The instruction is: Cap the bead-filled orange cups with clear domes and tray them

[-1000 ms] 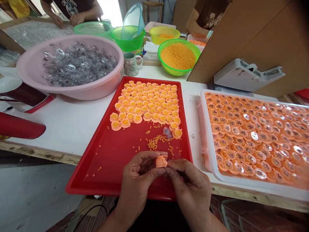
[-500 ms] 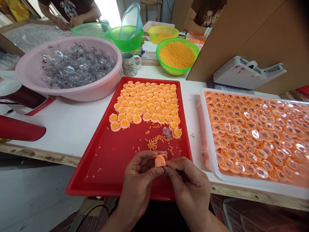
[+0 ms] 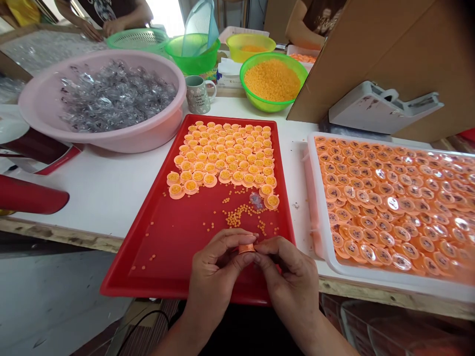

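Observation:
A small orange toy cup with a saucer is gripped over the front of the red tray. My left hand is closed around it, fingers over the top and thumb below, hiding much of it. With a thumb-and-finger pinch, my right hand presses at the cup's right side; whether a lid edge sits there I cannot tell. Beyond my hands lie loose yellow bits and a clear plastic piece. Rows of orange toy cups holding yellow bits fill the tray's far half.
To the right, a white bin holds many covered orange cups. A pink basin of clear plastic pieces stands at left, beside a mug. Behind are a green bowl of yellow bits and a cardboard panel. Other people work across the table.
My left fingers have come down over the cup's top and my left thumb has risen, so less of the cup shows. My right hand keeps its pinch. The view has shifted slightly.

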Demonstrator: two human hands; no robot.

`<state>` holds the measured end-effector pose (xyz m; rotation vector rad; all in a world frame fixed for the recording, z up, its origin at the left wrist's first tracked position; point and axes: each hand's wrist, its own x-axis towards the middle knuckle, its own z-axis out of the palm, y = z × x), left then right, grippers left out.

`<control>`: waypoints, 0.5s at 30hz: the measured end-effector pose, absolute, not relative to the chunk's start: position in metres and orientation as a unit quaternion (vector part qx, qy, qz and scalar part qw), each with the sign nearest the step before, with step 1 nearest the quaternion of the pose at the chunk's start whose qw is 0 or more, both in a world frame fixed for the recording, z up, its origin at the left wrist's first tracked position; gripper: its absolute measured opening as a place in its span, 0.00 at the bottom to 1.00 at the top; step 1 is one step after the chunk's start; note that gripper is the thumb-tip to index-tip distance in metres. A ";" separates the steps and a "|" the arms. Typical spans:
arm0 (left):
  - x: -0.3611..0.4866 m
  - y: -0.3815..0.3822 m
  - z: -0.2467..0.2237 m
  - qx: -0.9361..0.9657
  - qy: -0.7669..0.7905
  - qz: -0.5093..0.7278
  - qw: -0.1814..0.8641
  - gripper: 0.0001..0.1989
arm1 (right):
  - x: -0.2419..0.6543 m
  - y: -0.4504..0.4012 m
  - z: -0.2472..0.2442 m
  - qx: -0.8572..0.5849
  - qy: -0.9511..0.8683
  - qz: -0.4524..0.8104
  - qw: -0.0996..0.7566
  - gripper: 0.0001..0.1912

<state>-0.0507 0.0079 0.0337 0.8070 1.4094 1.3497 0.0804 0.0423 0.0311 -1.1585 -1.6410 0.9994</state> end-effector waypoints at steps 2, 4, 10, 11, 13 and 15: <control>-0.050 0.008 0.033 0.321 0.586 0.556 0.495 0.07 | 0.080 0.041 0.031 -0.471 -0.653 0.407 0.432 0.08; -0.050 0.008 0.034 0.317 0.588 0.553 0.498 0.07 | 0.079 0.041 0.030 -0.476 -0.650 0.409 0.428 0.08; -0.053 0.010 0.039 0.253 0.596 0.560 0.517 0.16 | 0.077 0.042 0.023 -0.465 -0.669 0.413 0.407 0.14; -0.054 0.010 0.039 0.244 0.596 0.560 0.522 0.16 | 0.077 0.041 0.023 -0.455 -0.683 0.412 0.396 0.15; -0.055 0.009 0.038 0.235 0.601 0.556 0.524 0.14 | 0.076 0.039 0.024 -0.451 -0.695 0.404 0.388 0.14; -0.057 0.007 0.034 0.241 0.608 0.553 0.516 0.12 | 0.072 0.033 0.027 -0.469 -0.686 0.395 0.392 0.14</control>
